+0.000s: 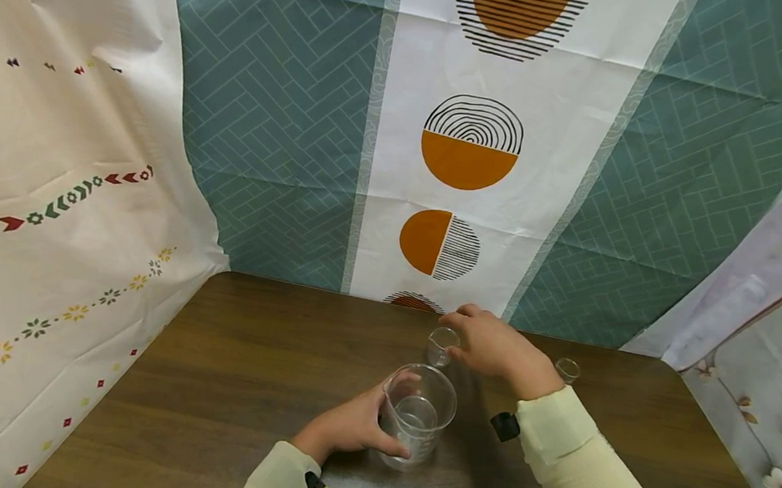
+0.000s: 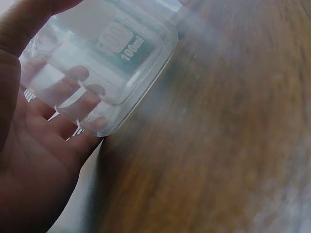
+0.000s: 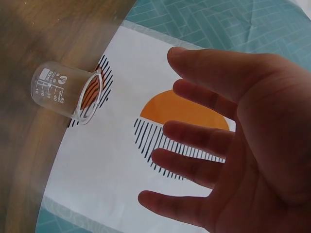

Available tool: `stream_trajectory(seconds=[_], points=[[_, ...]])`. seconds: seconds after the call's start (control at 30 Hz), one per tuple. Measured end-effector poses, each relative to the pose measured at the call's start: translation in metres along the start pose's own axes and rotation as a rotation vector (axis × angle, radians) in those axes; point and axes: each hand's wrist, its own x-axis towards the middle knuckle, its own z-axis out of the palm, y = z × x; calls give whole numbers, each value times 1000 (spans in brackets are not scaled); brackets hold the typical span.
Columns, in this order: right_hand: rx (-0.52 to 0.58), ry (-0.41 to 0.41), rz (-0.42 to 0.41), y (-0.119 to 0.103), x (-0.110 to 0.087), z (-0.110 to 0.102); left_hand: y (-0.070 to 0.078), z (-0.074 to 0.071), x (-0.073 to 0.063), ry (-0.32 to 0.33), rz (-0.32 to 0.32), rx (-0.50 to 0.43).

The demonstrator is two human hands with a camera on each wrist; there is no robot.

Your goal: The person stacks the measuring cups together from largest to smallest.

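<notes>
My left hand (image 1: 359,422) grips a large clear beaker (image 1: 438,430) around its side, thumb in front and fingers behind. In the left wrist view white print reading 100ml shows on the glass. Inside the beaker an inner ring is visible; whether it is a smaller vessel I cannot tell. Behind it stands a small clear beaker (image 1: 438,356) with a spout, upright on the table. Over that small beaker's right side is my right hand (image 1: 498,349), fingers spread. The right wrist view shows this hand (image 3: 243,145) apart from the small beaker (image 3: 60,90), which has a scale to 50.
A further small glass vessel (image 1: 567,369) stands beyond my right forearm, partly hidden by it. The brown wooden table (image 1: 241,356) ends at a patterned cloth (image 1: 286,143) behind. Cream cloth (image 1: 51,302) hangs along the left, and a floral cloth (image 1: 777,417) along the right.
</notes>
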Motion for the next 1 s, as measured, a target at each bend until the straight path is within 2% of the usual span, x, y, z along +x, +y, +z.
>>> stream_trajectory(seconds=[0.4,1.0], points=[[11,-16,14,1,3,3,0,-1,0,0,9,29],[32,-22,24,8,12,10,-2,-1,1,-9,20,-2]])
